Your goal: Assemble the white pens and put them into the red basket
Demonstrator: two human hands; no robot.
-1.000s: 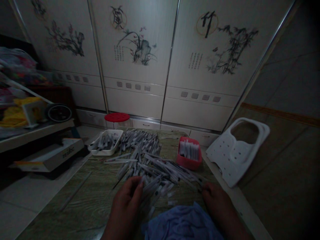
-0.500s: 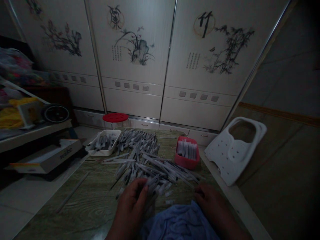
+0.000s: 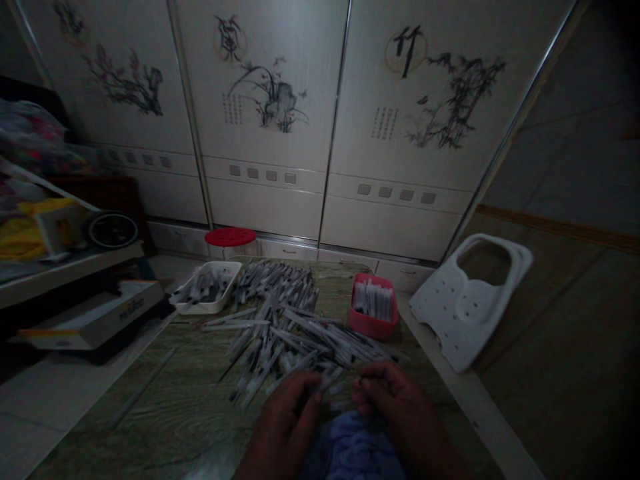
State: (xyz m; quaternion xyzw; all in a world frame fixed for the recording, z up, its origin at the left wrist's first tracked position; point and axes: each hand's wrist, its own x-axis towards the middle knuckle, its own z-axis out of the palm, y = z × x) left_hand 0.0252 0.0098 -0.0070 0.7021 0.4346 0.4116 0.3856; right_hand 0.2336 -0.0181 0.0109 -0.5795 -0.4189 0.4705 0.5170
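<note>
A large pile of clear-barrelled pens [image 3: 280, 300] with dark parts is spread over the table. At its near edge my left hand [image 3: 290, 417] is closed, thumb against the fingers; a pale, translucent pen [image 3: 329, 381] seems to stick out from its fingertips, dim and blurred. To the right, my right hand [image 3: 387, 397] is closed in a pinch, with something small and dark at the fingertips that I cannot make out. The two hands are a short way apart, above a blue cloth [image 3: 357, 443]. Small clear pieces lie between them.
A white tray [image 3: 231, 293] of pen parts stands at the back left, and a red container [image 3: 373, 327] of upright clear pieces at the back right. One long thin stick [image 3: 144, 388] lies on the left of the wood-patterned table [image 3: 165, 427]. Beyond are a red stool [image 3: 231, 237] and a white folded seat [image 3: 473, 303].
My right hand has moved left and inward from the table's right side, towards my left hand. My left hand has shifted slightly right and down.
</note>
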